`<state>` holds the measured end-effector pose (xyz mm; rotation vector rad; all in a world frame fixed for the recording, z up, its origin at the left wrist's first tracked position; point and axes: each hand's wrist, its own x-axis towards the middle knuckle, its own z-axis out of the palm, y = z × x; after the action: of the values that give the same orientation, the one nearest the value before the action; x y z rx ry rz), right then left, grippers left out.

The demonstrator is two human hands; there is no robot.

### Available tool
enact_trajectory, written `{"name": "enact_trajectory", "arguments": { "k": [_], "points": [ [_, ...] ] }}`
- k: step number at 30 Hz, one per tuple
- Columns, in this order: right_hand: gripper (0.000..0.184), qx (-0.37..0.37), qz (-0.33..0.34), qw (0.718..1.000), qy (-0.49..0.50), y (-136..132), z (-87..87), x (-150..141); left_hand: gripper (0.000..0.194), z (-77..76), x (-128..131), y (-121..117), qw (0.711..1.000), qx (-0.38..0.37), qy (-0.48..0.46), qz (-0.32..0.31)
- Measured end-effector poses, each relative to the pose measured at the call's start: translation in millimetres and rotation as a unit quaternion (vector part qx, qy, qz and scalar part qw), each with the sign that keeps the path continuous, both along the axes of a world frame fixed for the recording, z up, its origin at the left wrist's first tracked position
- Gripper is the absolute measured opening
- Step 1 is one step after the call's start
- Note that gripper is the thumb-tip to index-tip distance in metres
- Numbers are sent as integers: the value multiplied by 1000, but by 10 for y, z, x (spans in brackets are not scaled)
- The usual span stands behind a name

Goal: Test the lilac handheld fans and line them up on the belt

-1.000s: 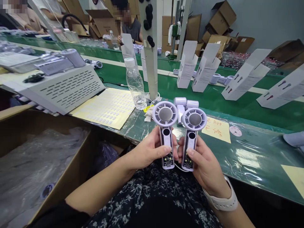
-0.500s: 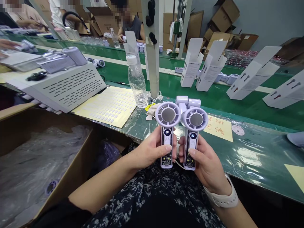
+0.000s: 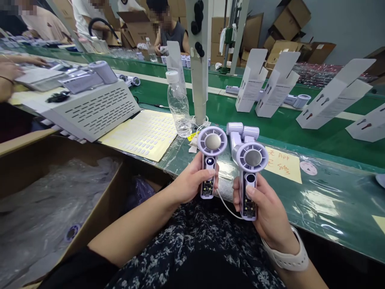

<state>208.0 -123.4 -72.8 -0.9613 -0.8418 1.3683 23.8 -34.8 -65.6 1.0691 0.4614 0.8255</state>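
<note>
My left hand [image 3: 189,184] is closed round the handle of a lavender handheld fan [image 3: 211,149], held upright with its small display lit. My right hand [image 3: 264,204] grips a second lavender handheld fan [image 3: 251,164], lower and nearer to me, its display dark; the thumb rests on the handle. A thin white cable [image 3: 227,206] hangs from under the fans. Two more lavender fan bodies [image 3: 242,132] lie on the table just behind them.
A clear plastic bottle [image 3: 179,105] stands by a white post [image 3: 200,60]. A yellow label sheet [image 3: 144,134] and a grey machine [image 3: 87,108] lie left. A cardboard box with plastic film [image 3: 45,200] sits at my left. White cartons [image 3: 251,84] stand on the green conveyor [image 3: 300,128]. Other people work beyond.
The fans were side by side; now they are apart, the right one lowered toward me with its display gone dark, the left one pushed slightly forward with its display still lit.
</note>
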Motion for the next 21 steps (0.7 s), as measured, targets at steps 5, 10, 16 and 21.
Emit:
{"name": "enact_trajectory", "arguments": {
  "k": [5,10,16,21],
  "points": [
    [26,-20,-21,1000,1,19,34,-13,43,110,-10,-4,1000,-14,11,1],
    [24,-23,-2,1000,8,7,24,-6,46,106,24,-51,999,-41,8,-6],
    [25,-32,-15,999,38,-21,26,10,42,83,66,-71,998,-60,7,-13],
    [22,-14,-11,1000,14,-22,-22,53,41,73,81,-39,999,-40,11,-6]
  ]
}}
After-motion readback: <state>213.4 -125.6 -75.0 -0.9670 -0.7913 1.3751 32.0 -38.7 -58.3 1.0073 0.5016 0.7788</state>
